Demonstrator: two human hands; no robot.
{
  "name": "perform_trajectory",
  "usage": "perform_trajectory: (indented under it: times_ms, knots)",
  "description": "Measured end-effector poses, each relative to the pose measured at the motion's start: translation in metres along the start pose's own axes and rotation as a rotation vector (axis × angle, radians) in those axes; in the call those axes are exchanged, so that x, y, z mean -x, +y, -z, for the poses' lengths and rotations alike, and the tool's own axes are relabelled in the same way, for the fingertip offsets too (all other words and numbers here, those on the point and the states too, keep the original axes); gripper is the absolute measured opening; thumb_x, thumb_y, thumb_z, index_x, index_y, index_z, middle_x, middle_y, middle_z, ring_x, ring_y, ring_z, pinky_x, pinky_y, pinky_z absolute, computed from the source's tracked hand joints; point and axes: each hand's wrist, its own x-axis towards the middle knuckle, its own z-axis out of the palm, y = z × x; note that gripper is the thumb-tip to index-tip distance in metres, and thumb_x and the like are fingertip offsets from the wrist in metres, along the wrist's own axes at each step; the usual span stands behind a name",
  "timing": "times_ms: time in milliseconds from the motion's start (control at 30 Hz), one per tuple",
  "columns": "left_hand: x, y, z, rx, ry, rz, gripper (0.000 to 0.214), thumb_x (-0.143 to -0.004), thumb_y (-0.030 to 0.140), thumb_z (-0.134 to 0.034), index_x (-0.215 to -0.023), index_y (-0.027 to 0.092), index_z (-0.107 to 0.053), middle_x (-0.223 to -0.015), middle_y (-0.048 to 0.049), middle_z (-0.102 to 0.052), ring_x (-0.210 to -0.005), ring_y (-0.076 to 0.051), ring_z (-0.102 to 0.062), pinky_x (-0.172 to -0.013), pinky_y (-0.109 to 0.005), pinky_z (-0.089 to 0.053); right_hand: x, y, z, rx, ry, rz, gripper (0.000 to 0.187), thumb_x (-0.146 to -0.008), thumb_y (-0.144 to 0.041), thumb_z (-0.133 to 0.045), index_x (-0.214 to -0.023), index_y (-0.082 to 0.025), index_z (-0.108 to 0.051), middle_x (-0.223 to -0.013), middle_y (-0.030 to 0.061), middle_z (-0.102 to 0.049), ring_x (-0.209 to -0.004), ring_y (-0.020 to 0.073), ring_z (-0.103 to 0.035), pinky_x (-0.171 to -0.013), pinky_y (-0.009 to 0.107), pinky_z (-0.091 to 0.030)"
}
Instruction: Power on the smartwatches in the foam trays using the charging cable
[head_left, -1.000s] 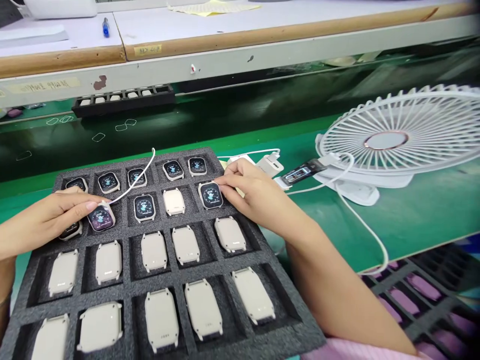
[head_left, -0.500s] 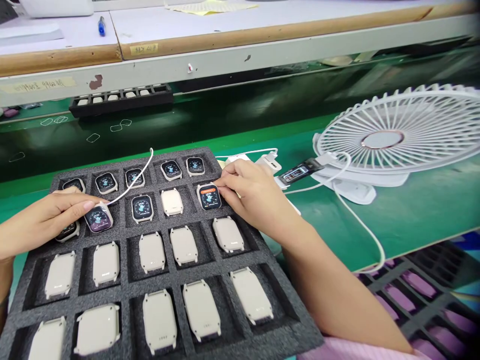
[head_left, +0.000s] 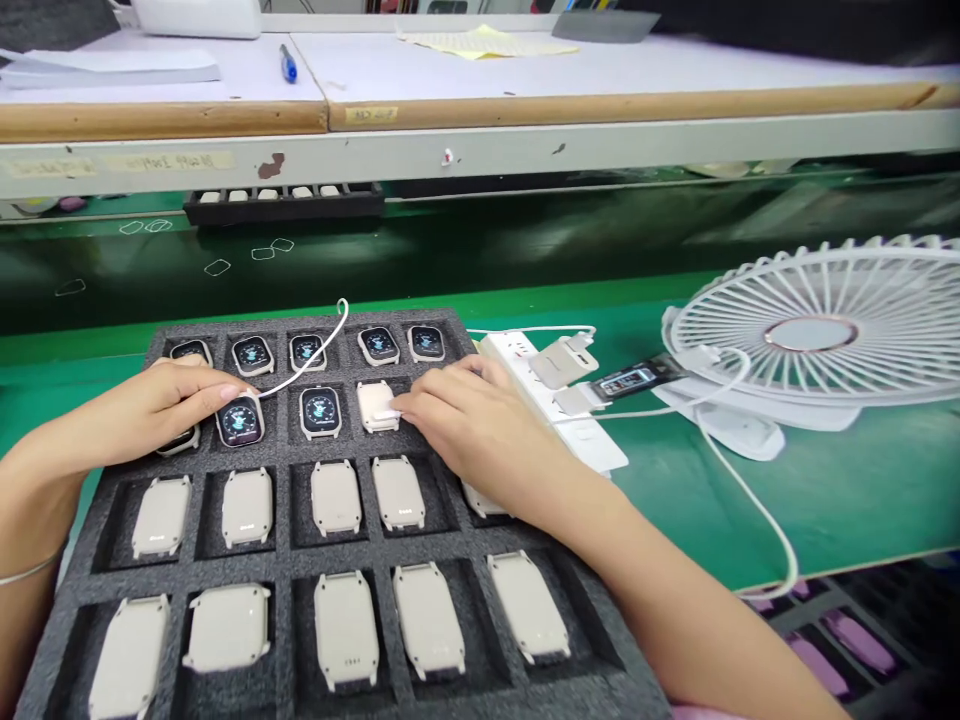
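A black foam tray [head_left: 285, 565] holds several beige smartwatch bodies in pockets; the far ones lie screen up and lit, the near ones lie face down. My left hand [head_left: 161, 405] pinches a lit watch [head_left: 240, 420] that has a thin white cable [head_left: 319, 355] running from it. My right hand [head_left: 472, 425] reaches over the second row, and its fingertips touch the edge of a face-down beige watch [head_left: 375, 405]. That hand hides the watch in the pocket to the right.
A white power strip [head_left: 577, 435] with plugs lies right of the tray on the green mat. A white fan [head_left: 825, 335] lies flat at the far right, its cable looping forward. A second black tray [head_left: 285, 203] sits under the bench shelf. Another foam tray [head_left: 847, 640] shows at bottom right.
My right hand has moved left from the lit watch at the row's right end to the face-down watch beside it. The camera view shifted, bringing the power strip into sight. My left hand keeps its grip.
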Motion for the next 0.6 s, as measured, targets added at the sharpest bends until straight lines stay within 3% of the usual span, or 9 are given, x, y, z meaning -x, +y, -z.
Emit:
perform_trajectory:
  times_ms: [100,233,433,600]
  knots:
    - [0.0,0.001,-0.001,-0.016,0.009,-0.051,0.052,-0.098,0.059,-0.038,-0.106,0.025,-0.076,-0.102,-0.0028,-0.074,-0.092,-0.021,-0.065,-0.086,-0.028,-0.049,0.001,-0.002,0.001,-0.058,0.034,0.005,0.024,-0.098,-0.002,-0.044,-0.099,-0.017,-0.063,-0.084,0.0051,-0.065,-0.078,0.022,-0.061,-0.09,0.042,-0.035]
    - [-0.002,0.002,-0.003,-0.03,0.032,-0.061,0.05,-0.098,0.059,-0.038,-0.097,0.026,-0.076,-0.088,-0.0018,-0.072,-0.083,-0.02,-0.063,-0.082,-0.028,-0.049,0.002,0.003,0.001,-0.226,0.12,-0.104,0.015,-0.101,-0.011,-0.047,-0.101,-0.021,-0.06,-0.091,0.0044,-0.065,-0.081,0.0212,-0.062,-0.085,0.041,-0.036]
    - [-0.003,0.0,-0.007,-0.009,0.065,-0.074,0.046,-0.097,0.056,-0.041,-0.088,0.025,-0.074,-0.077,-0.0018,-0.067,-0.078,-0.02,-0.061,-0.08,-0.03,-0.049,0.001,0.005,-0.014,-0.155,0.028,-0.136,0.024,-0.104,-0.022,-0.043,-0.092,-0.021,-0.064,-0.09,0.0072,-0.057,-0.081,0.0247,-0.055,-0.076,0.041,-0.039]
    - [-0.004,-0.003,-0.009,0.025,0.08,-0.067,0.044,-0.095,0.056,-0.045,-0.093,0.024,-0.075,-0.077,-0.0028,-0.067,-0.077,-0.021,-0.062,-0.079,-0.032,-0.05,-0.002,0.009,-0.013,-0.159,0.115,-0.219,0.019,-0.101,-0.019,-0.049,-0.099,-0.022,-0.067,-0.091,0.0069,-0.06,-0.086,0.026,-0.06,-0.079,0.042,-0.04]
